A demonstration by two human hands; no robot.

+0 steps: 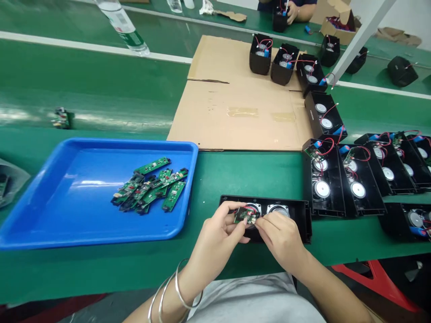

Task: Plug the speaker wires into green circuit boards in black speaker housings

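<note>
Small green circuit board pinched between left hand and right hand fingertips, over open black plastic speaker housing, just right of blue plastic tray.

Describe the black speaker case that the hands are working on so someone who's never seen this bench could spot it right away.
On the green workbench, just right of the blue plastic tray, a long black plastic speaker case lies open side up at the near edge. Unlike the row of similar cases behind it, it lies crosswise, and both hands hold a small green circuit board over its round silver speakers.
</note>
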